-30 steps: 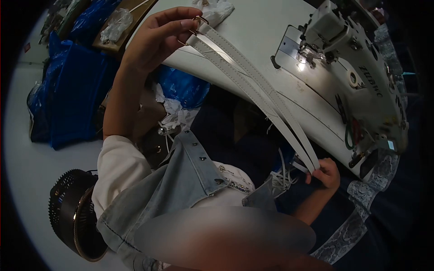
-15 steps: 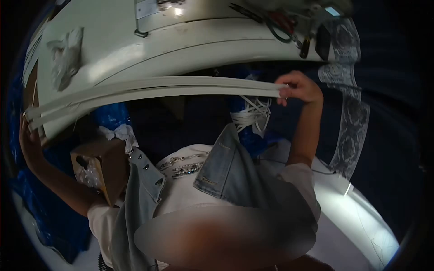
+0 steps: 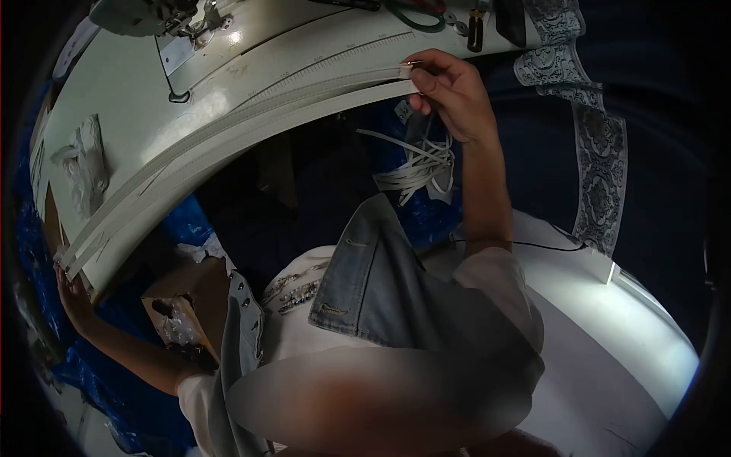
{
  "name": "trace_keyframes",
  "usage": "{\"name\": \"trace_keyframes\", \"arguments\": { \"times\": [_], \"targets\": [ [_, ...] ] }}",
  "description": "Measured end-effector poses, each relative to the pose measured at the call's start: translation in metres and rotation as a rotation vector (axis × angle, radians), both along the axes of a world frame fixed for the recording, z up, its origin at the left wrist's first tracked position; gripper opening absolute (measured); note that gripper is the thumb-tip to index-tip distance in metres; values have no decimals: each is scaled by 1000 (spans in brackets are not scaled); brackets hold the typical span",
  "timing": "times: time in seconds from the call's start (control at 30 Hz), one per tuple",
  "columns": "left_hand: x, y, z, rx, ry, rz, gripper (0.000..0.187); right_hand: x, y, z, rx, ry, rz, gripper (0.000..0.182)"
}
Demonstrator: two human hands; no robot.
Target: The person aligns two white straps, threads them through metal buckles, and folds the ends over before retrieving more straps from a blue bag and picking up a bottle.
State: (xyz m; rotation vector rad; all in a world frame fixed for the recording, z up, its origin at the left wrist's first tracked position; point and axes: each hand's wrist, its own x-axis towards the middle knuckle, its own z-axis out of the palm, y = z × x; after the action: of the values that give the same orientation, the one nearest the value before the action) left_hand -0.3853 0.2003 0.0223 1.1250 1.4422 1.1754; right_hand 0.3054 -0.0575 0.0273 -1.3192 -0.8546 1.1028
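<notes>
While the person sits at a pale worktop [image 3: 137,99], two long white straps [image 3: 228,141] are stretched out between both hands, running along the worktop's front edge. The right hand [image 3: 449,95] is closed in a pinch on one end of the straps, thumb and fingers pressed together just below a pair of green-handled scissors [image 3: 415,15]. The left hand [image 3: 72,293], at the far lower left of the view, grips the other end; its fingers are curled around the straps, though how tightly is hard to tell at the dark rim of the picture.

To do this well, it seems best to keep both ends level and the pull even, so the two straps lie flat against each other without twisting and their ends can be matched – a slack middle would hide any difference.

The straps are flat, narrow and smooth, like faux leather, with a faint stitched line along the edges. A sewing machine [image 3: 164,15] – white, hard metal – stands at the top left of the worktop. Crumpled clear plastic [image 3: 80,160] lies on the worktop's left part. More loose white strips [image 3: 415,164] hang in a tangle below the right hand. A band of grey patterned lace [image 3: 598,152] drapes down on the right
</notes>
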Motion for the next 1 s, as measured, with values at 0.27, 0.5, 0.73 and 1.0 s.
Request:
{"name": "trace_keyframes", "arguments": {
  "times": [0.27,0.5,0.73,1.0],
  "targets": [
    [-22,12,-17,-84,-55,-24,43,-10,-1,-9,85,43,-67,16],
    [0,18,-7,-370,-724,-936,40,-6,-3,-13,108,182,-116,14],
    [-38,18,-30,-173,-214,-250,40,-2,-12,-1,47,292,-17,13],
    [-47,14,-40,-155,-152,-265,40,0,-20,9,36,267,-1,10]
  ]
}}
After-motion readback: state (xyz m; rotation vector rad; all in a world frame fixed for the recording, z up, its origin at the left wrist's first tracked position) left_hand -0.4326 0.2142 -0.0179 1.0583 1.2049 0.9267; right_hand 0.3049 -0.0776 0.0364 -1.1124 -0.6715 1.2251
